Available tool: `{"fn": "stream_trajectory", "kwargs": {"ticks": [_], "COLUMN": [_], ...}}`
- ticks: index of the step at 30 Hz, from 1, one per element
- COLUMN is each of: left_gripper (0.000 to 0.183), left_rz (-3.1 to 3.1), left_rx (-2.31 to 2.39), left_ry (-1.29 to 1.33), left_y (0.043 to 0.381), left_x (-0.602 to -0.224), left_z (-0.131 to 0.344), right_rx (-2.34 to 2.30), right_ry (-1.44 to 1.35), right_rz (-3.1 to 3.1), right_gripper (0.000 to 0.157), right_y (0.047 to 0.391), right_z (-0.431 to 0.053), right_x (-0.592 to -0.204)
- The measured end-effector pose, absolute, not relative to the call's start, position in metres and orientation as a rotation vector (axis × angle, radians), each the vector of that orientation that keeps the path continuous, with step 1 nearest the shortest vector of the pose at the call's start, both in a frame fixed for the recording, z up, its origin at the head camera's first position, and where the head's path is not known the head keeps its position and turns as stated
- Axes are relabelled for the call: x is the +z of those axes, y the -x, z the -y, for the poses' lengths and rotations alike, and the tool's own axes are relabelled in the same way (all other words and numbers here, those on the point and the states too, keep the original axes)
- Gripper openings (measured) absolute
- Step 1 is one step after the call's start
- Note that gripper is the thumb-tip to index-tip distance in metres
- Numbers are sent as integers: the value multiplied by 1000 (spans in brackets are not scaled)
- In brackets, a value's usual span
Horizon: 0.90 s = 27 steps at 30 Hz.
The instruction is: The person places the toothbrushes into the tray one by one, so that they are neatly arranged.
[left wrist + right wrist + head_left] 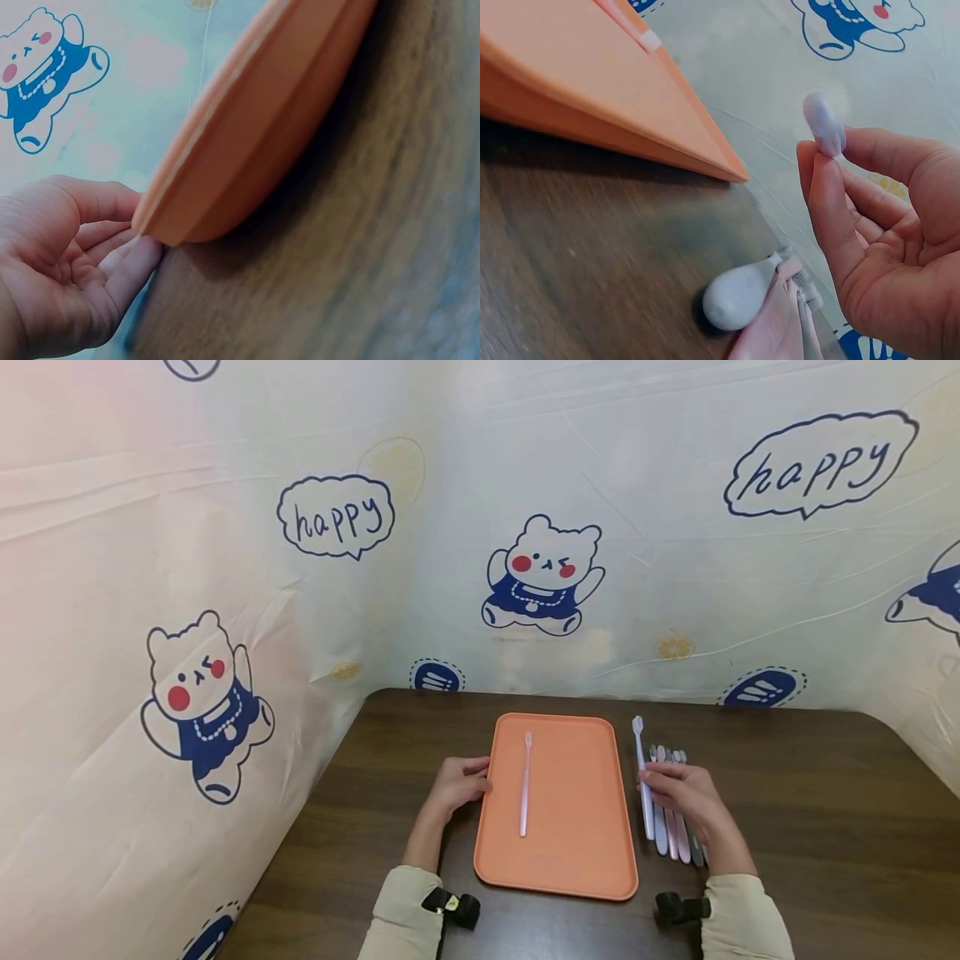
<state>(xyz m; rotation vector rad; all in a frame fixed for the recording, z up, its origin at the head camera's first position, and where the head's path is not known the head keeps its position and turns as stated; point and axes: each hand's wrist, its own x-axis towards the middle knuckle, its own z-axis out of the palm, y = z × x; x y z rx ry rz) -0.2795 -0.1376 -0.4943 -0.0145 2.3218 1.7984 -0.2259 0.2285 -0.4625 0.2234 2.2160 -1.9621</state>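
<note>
My left hand (456,787) pinches the left rim of an orange tray (573,802), thumb and fingers meeting at its edge in the left wrist view. A pale pink toothbrush (525,793) lies lengthwise on the tray, bristle end away from me. Right of the tray, my right hand (686,792) holds a lavender toothbrush (647,814) between thumb and fingers, its head pointing away. In the right wrist view this toothbrush (823,124) is seen end-on, raised off the table. Beside and partly beneath that hand lie several more toothbrushes (672,837) in a row, coloured pale blue, pink and dark grey.
Everything rests on a dark brown wooden table (832,827). A pale cloth (652,460) printed with bears and the word "happy" hangs behind and at the sides. Each wrist wears a black camera strap, the left one (453,906) near the tray's lower corner.
</note>
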Motion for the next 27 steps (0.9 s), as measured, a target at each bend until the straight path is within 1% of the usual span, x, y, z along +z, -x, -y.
{"fn": "stream_trajectory", "kwargs": {"ticks": [8,27], "left_gripper": [52,52], "left_rz": [-2308,-2311], "left_rx": [1804,1803], "left_ry": [35,31], "left_y": [279,280], "left_x": [-494,-493], "left_z": [137,137], "right_rx": [-1926,-1944], "right_ry": [-237,-238], "right_rz": [-2249,-2232], "right_gripper": [56,52], "right_y": [228,231], "right_z": [-220,-209], "right_x": [-462,-463]}}
